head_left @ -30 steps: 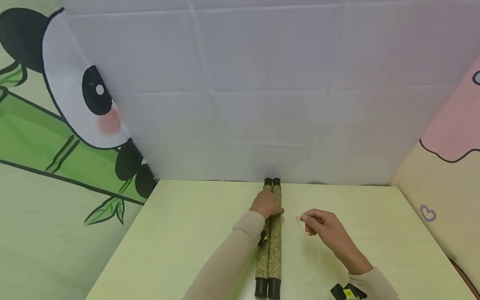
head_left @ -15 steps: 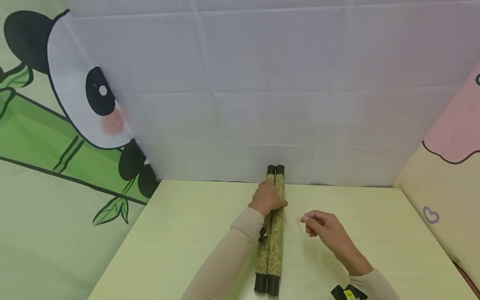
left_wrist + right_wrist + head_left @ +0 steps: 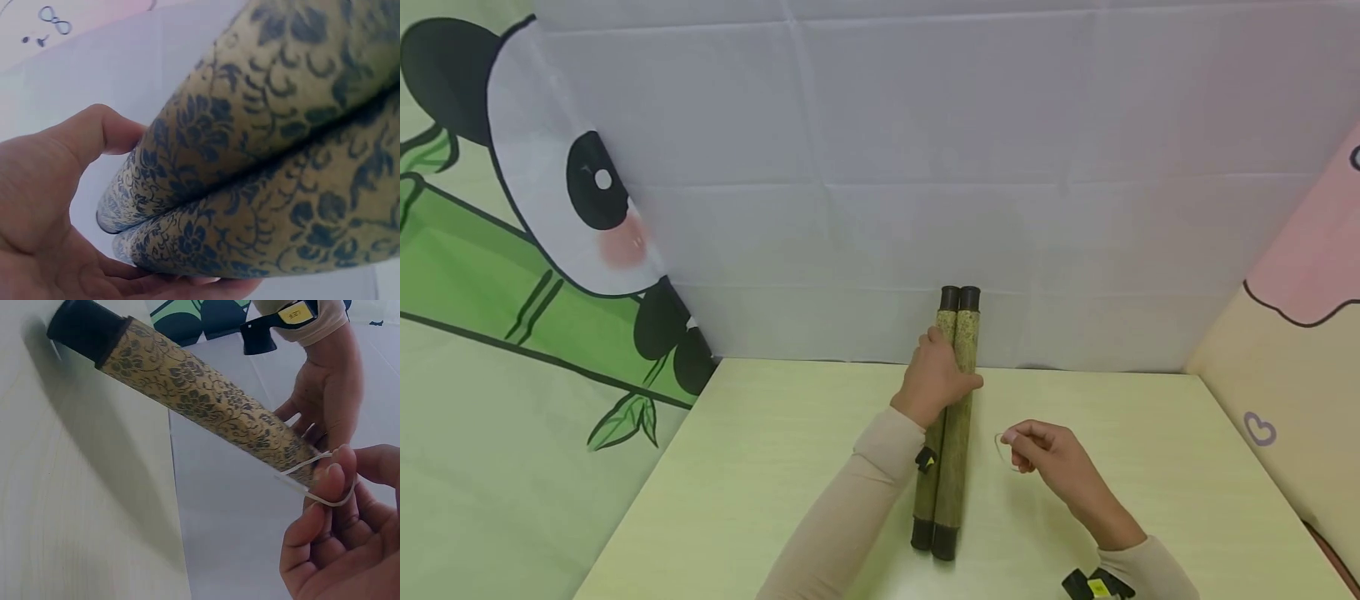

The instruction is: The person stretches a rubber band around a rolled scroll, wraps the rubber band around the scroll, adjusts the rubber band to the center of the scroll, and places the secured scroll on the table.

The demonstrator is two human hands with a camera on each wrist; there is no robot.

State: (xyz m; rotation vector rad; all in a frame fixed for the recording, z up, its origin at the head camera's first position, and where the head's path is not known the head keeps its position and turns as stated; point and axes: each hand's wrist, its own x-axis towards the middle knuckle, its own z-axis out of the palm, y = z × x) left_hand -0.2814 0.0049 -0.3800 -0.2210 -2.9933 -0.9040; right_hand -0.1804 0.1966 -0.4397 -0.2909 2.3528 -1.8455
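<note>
Two rolled scrolls with black end knobs and a dark floral pattern lie side by side in my left hand (image 3: 934, 375). In the head view, the right scroll (image 3: 957, 450) shows more fully than the left scroll (image 3: 927, 496), which my hand and sleeve partly cover. Left thumb and fingers curl round both, as the left wrist view shows on the patterned scroll (image 3: 206, 140). The far ends are raised before the wall. To their right, thumb and fingertips of my right hand (image 3: 1052, 454) pinch a thin whitish loop of band (image 3: 325, 502), apart from the scrolls in the head view.
The pale table (image 3: 760, 467) spreads to both sides of the scrolls. A white cloth wall (image 3: 880, 208) stands at its back edge. A panda-printed wall (image 3: 512, 367) is on the left, a pink and cream one (image 3: 1285, 392) on the right.
My left hand has raised the scrolls' far ends and moved the pair up and away, so they reach higher against the wall. The right hand with the band stays nearly still.
</note>
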